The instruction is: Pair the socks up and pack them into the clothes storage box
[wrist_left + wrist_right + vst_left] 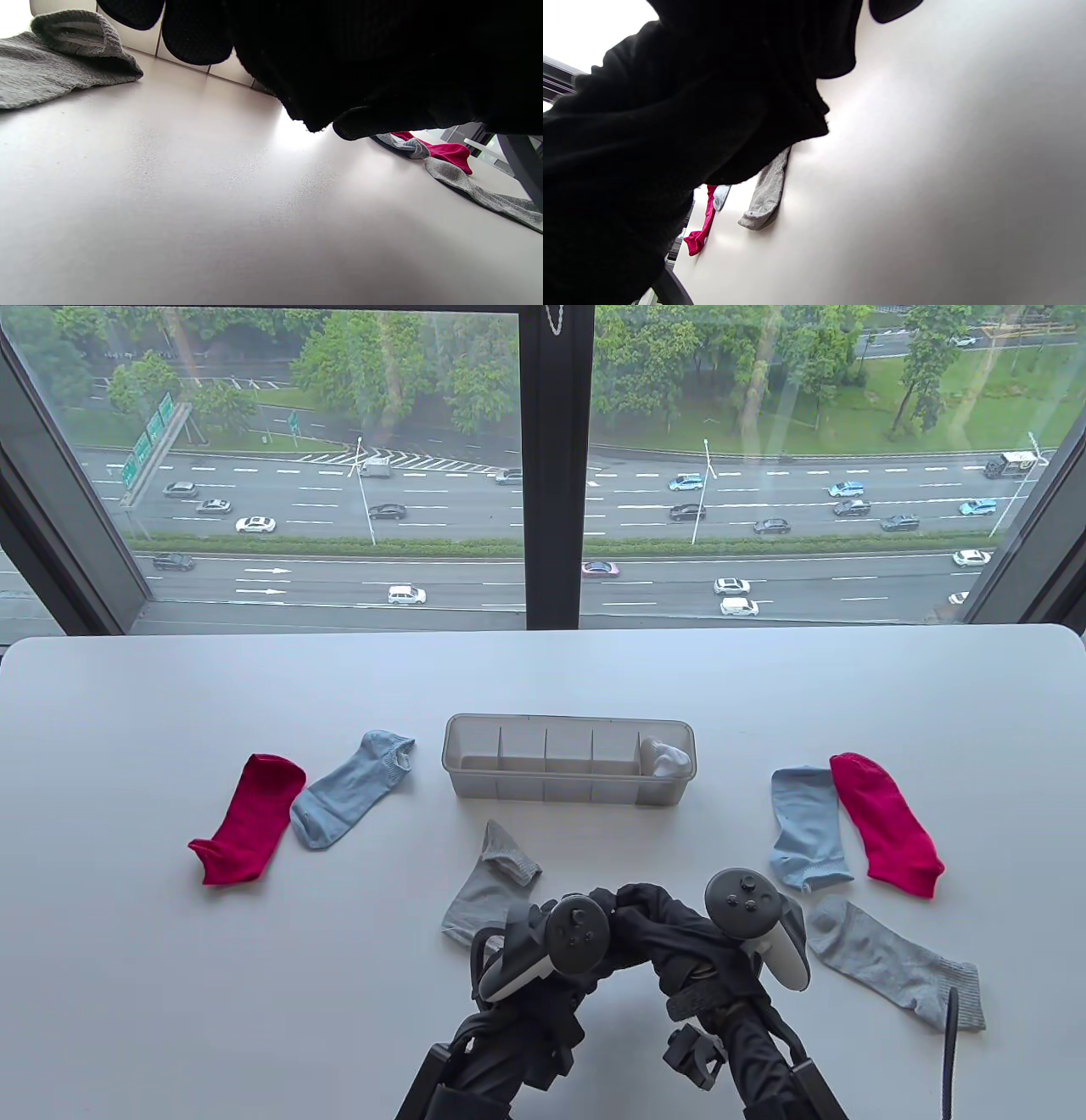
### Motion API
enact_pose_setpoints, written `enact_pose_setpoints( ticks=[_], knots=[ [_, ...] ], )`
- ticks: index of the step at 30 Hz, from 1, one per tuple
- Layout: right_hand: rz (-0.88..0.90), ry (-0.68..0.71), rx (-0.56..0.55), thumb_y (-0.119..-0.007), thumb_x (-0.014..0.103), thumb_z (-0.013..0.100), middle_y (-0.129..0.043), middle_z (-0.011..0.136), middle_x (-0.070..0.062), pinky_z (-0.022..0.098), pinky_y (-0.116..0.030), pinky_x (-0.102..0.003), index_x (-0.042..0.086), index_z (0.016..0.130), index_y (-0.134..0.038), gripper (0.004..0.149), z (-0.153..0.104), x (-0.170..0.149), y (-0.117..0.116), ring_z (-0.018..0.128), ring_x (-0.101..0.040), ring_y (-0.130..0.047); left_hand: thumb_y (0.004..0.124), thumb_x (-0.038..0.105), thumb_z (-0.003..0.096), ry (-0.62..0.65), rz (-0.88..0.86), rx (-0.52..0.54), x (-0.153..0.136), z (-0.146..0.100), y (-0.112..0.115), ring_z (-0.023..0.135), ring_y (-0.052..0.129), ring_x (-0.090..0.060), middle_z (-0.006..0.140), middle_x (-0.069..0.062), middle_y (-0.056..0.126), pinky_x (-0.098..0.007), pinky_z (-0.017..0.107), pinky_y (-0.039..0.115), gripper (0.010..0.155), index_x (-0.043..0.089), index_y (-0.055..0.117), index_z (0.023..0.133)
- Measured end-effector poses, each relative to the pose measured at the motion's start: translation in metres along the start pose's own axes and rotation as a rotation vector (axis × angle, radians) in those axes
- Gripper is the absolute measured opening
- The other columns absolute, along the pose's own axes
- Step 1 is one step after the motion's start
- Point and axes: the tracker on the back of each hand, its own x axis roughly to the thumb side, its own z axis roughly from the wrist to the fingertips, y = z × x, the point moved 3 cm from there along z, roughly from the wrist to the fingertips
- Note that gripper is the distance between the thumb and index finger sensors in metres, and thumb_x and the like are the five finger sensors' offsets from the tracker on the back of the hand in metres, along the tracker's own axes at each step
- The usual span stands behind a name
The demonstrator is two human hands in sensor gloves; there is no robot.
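Near the table's front edge my left hand [607,912] and right hand [679,929] meet and grip a bunched black sock [642,895] between them. It hangs as dark cloth [360,63] in the left wrist view and fills the left of the right wrist view as dark cloth [691,106]. The fingers are mostly hidden under the trackers. The clear storage box [509,791] stands beyond the hands, with a rolled white sock pair [666,757] in its rightmost compartment. A grey sock [490,891] lies just left of my left hand and another grey sock [895,959] to the right.
A red sock [250,819] and a light blue sock [352,789] lie at the left. A light blue sock [806,827] and a red sock [887,823] lie side by side at the right. A black cable [950,1052] rises at the front right.
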Motion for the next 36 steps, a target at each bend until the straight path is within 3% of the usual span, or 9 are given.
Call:
enact_pose_setpoints(
  ticks=[4, 7, 9, 13, 19, 22, 27, 33, 36],
  knots=[
    [0.040, 0.069, 0.039, -0.072, 0.046, 0.056, -0.046, 0.117, -0.004, 0.079, -0.040, -0.061, 0.038, 0.110, -0.034, 0.066, -0.002, 0.004, -0.001, 0.106, -0.035, -0.051, 0.073, 0.039, 0.0453, 0.016, -0.004, 0.012, -0.002, 0.000, -0.002, 0.048, 0.087, -0.027, 0.070, -0.014, 0.080, -0.057, 0.054, 0.071, 0.061, 0.008, 0.054, 0.094],
    [0.004, 0.074, 0.013, -0.077, 0.043, 0.055, -0.063, 0.110, -0.003, 0.080, -0.044, -0.059, 0.037, 0.107, -0.046, 0.061, -0.003, 0.007, 0.003, 0.105, -0.030, -0.058, 0.074, 0.042, 0.0441, 0.010, -0.012, 0.018, -0.003, -0.001, -0.003, 0.034, 0.086, -0.023, 0.057, -0.012, 0.084, -0.053, 0.044, 0.076, 0.062, 0.008, 0.056, 0.092],
    [-0.080, 0.070, -0.024, -0.073, 0.045, 0.056, -0.075, 0.098, -0.002, 0.080, -0.048, -0.056, 0.031, 0.106, -0.050, 0.056, -0.003, 0.008, 0.005, 0.096, -0.025, -0.070, 0.077, 0.044, 0.0443, 0.009, -0.012, 0.031, -0.003, 0.000, -0.002, 0.039, 0.087, -0.025, 0.061, -0.012, 0.083, -0.055, 0.049, 0.074, 0.065, 0.009, 0.054, 0.093],
    [-0.040, 0.023, -0.057, -0.064, 0.048, 0.059, -0.084, 0.084, -0.001, 0.078, -0.055, -0.053, 0.020, 0.103, -0.054, 0.054, -0.003, 0.001, 0.007, 0.082, -0.022, -0.082, 0.076, 0.046, 0.0454, 0.016, -0.003, 0.022, -0.001, 0.000, -0.001, 0.094, 0.064, -0.040, 0.110, -0.014, 0.046, -0.063, 0.069, 0.056, 0.077, 0.021, 0.033, 0.105],
    [-0.006, 0.083, -0.004, -0.077, 0.049, 0.052, -0.053, 0.119, -0.002, 0.078, -0.045, -0.061, 0.038, 0.109, -0.040, 0.069, -0.005, 0.001, 0.006, 0.104, -0.036, -0.059, 0.070, 0.039, 0.0475, 0.035, -0.023, 0.023, 0.001, 0.002, -0.003, 0.060, 0.084, -0.032, 0.081, -0.018, 0.076, -0.059, 0.058, 0.067, 0.063, 0.008, 0.051, 0.099],
    [-0.033, 0.068, -0.058, -0.080, 0.043, 0.053, -0.077, 0.100, -0.002, 0.079, -0.050, -0.057, 0.033, 0.104, -0.055, 0.057, -0.005, 0.004, 0.012, 0.094, -0.023, -0.076, 0.072, 0.043, 0.0461, 0.021, -0.023, 0.028, -0.002, 0.001, -0.004, 0.056, 0.085, -0.032, 0.076, -0.017, 0.079, -0.060, 0.060, 0.065, 0.064, 0.009, 0.052, 0.098],
    [0.005, 0.041, -0.097, -0.068, 0.049, 0.058, -0.085, 0.083, -0.002, 0.077, -0.057, -0.053, 0.019, 0.102, -0.055, 0.054, -0.006, -0.001, 0.015, 0.077, -0.019, -0.085, 0.079, 0.037, 0.0470, -0.006, 0.030, 0.020, -0.001, 0.000, -0.002, 0.089, 0.068, -0.037, 0.103, -0.014, 0.055, -0.065, 0.072, 0.051, 0.072, 0.019, 0.038, 0.103],
    [0.070, 0.132, 0.000, -0.081, 0.042, 0.053, -0.050, 0.116, -0.005, 0.078, -0.048, -0.059, 0.039, 0.110, -0.032, 0.076, -0.008, 0.006, 0.011, 0.099, -0.033, -0.063, 0.074, 0.042, 0.0459, 0.043, -0.054, 0.008, -0.002, 0.002, -0.005, 0.043, 0.089, -0.026, 0.066, -0.012, 0.085, -0.056, 0.051, 0.074, 0.062, 0.008, 0.055, 0.095],
    [-0.005, 0.101, -0.085, -0.082, 0.044, 0.053, -0.076, 0.096, -0.005, 0.077, -0.057, -0.054, 0.033, 0.108, -0.044, 0.067, -0.009, 0.008, 0.016, 0.083, -0.020, -0.082, 0.072, 0.044, 0.0469, 0.040, -0.044, 0.039, -0.003, -0.001, -0.004, 0.064, 0.088, -0.035, 0.080, -0.016, 0.080, -0.062, 0.062, 0.066, 0.067, 0.009, 0.048, 0.098]
  ],
)
